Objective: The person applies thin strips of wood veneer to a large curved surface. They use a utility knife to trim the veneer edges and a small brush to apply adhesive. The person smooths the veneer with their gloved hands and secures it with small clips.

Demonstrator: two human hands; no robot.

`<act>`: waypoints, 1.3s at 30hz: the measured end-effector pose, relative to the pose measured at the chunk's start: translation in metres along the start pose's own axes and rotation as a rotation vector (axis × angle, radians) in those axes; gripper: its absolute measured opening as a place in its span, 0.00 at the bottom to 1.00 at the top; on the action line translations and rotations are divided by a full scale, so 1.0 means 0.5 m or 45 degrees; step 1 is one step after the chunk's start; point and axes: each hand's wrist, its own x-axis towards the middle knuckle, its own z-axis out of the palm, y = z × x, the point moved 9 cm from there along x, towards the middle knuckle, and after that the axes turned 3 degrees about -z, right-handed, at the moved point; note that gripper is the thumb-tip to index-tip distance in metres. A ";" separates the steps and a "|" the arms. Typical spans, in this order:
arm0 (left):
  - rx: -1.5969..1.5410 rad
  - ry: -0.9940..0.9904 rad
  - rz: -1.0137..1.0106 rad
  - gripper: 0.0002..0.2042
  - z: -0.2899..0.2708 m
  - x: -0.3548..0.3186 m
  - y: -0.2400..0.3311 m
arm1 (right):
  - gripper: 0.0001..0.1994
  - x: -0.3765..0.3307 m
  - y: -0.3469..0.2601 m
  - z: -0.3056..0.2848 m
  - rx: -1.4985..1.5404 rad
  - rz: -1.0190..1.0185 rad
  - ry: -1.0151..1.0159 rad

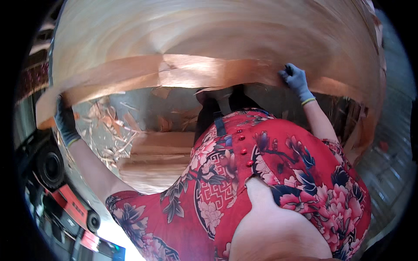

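Observation:
A broad, pale-brown sheet of thin wood veneer (244, 32) spreads before me, blurred in places. Along its near side runs a redder veneer strip (191, 71), creased near the middle. My left hand (66, 122), in a grey glove, is closed on the strip's left end, its fingertips partly hidden by the sheet. On the right, my right hand (298, 82) wears a similar glove with dark fingertips. Its fingers are curled closed at the strip's near edge, and the wood between them is hardly visible.
Broken veneer scraps (111, 122) litter the floor beneath the near edge. A stack of veneer sheets (154, 152) lies left of my legs. At the far left stands a red and black wheeled machine (72, 202). More layered veneer (352, 117) hangs at the right.

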 end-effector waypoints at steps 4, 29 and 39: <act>-0.954 0.224 -0.875 0.21 0.138 -0.011 -0.075 | 0.16 -0.026 0.003 -0.013 -0.045 0.013 0.073; -0.512 0.524 -0.677 0.14 0.169 -0.048 -0.037 | 0.14 -0.041 0.014 -0.025 0.069 0.065 0.144; -0.756 0.477 -1.145 0.10 0.138 -0.125 -0.230 | 0.11 -0.049 -0.016 -0.029 0.133 0.070 0.156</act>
